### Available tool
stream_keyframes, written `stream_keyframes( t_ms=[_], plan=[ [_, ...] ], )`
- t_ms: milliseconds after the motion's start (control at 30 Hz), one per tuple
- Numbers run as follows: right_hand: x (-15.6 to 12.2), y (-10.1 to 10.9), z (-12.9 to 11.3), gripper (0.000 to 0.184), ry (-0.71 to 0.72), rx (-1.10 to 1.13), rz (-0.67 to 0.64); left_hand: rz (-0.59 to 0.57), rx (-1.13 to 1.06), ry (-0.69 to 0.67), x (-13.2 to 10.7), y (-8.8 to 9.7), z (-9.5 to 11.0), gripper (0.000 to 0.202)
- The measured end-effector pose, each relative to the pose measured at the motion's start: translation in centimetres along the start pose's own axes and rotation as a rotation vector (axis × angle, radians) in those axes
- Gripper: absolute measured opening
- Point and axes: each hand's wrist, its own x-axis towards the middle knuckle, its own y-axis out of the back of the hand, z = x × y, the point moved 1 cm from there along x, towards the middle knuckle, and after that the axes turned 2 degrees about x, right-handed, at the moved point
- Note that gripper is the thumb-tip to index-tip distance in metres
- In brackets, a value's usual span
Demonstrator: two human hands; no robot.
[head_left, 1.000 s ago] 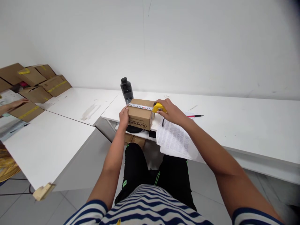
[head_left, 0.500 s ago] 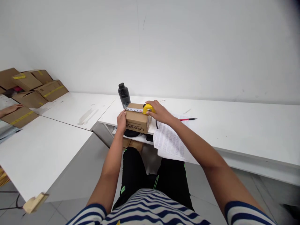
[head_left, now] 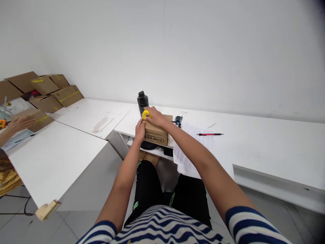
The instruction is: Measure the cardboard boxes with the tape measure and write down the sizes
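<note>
A small brown cardboard box (head_left: 156, 131) with printed characters on its front sits at the front edge of the white table. Closed on the box's left end is my left hand (head_left: 140, 130); its fingertips are partly hidden. My right hand (head_left: 156, 116) grips a yellow tape measure (head_left: 146, 114) above the box's left part, right beside my left fingers. No blade shows across the box top. Behind the hands a black bottle (head_left: 142, 101) stands upright.
Printed sheets (head_left: 186, 152) hang over the table edge, with a red and black pen (head_left: 210, 134) beside them. A small dark device (head_left: 178, 120) lies behind the box. Boxes (head_left: 67, 95) are piled at left, near another person's hand (head_left: 21, 122). A wood block (head_left: 47, 210) sits on the table corner.
My right hand has brought the tape measure leftward to my left hand, and the blade that lay across the box has gone back in. The view has shifted slightly left.
</note>
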Motion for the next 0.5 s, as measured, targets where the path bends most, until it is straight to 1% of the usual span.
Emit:
stream_keyframes(
  t_ms=[67, 100, 133, 167, 200, 233, 267, 300, 333, 367, 433, 467, 500],
  plan=[
    [-0.5, 0.7, 0.2, 0.057, 0.015, 0.035, 0.043, 0.043, 0.054, 0.040, 0.1, 0.0, 0.3, 0.054],
    [-1.1, 1.2, 0.3, 0.056, 0.022, 0.052, 0.085, 0.092, 0.101, 0.036, 0.0, 0.1, 0.7, 0.059],
    [-2.0, 1.8, 0.2, 0.055, 0.024, 0.072, 0.141, 0.151, 0.155, -0.002, -0.4, 0.1, 1.2, 0.063],
    [-3.2, 2.4, 0.1, 0.055, 0.024, 0.095, 0.205, 0.219, 0.210, -0.078, -1.0, 0.2, 1.8, 0.065],
    [-4.9, 2.8, -0.1, 0.055, 0.016, 0.122, 0.273, 0.287, 0.253, -0.187, -2.0, 0.1, 2.6, 0.065],
    [-6.8, 3.1, -0.4, 0.055, 0.000, 0.152, 0.344, 0.321, 0.260, -0.297, -3.3, -0.1, 3.3, 0.064],
    [-9.0, 3.2, -0.9, 0.058, -0.028, 0.180, 0.403, 0.305, 0.236, -0.377, -5.0, -0.5, 3.9, 0.062],
    [-11.4, 3.0, -1.4, 0.060, -0.079, 0.207, 0.462, 0.242, 0.188, -0.418, -7.0, -1.0, 4.3, 0.061],
    [-13.9, 2.5, -1.9, 0.064, -0.137, 0.228, 0.504, 0.152, 0.117, -0.417, -9.1, -1.7, 4.6, 0.063],
    [-16.3, 1.7, -2.5, 0.068, -0.193, 0.240, 0.548, 0.037, 0.036, -0.382, -11.3, -2.6, 4.7, 0.066],
    [-20.5, 0.1, -3.4, 0.074, -0.287, 0.230, 0.603, -0.276, -0.075, -0.247, -15.4, -4.7, 4.4, 0.072],
    [-22.3, -0.5, -3.5, 0.075, -0.320, 0.212, 0.616, -0.379, -0.092, -0.175, -17.0, -5.7, 4.1, 0.073],
    [-23.7, -0.8, -3.5, 0.074, -0.337, 0.186, 0.616, -0.446, -0.095, -0.118, -18.2, -6.7, 3.8, 0.071]
  ],
)
